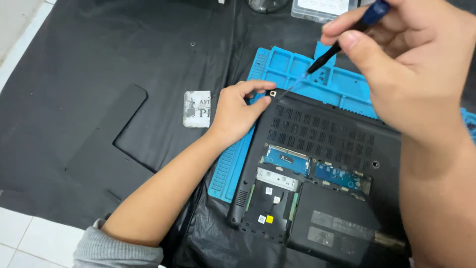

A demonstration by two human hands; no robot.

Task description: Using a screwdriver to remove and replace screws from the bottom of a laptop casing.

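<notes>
While pinching the corner of the laptop (pixel 317 164) with the left hand (pixel 235 111), steadying it on the blue mat (pixel 292 69). Right hand (pixel 411 64) closed around a screwdriver (pixel 347 37), tip angled at the corner screw hole (pixel 273 93).

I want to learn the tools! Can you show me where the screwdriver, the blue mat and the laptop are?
screwdriver (pixel 331 51), head view, on its black shaft.
blue mat (pixel 290 64), head view, on a bare tray near its top edge.
laptop (pixel 322 134), head view, on the vent grille of its underside.

One head-worn view looks steeply down, close over the laptop (pixel 322 173) at lower right of frame
</notes>
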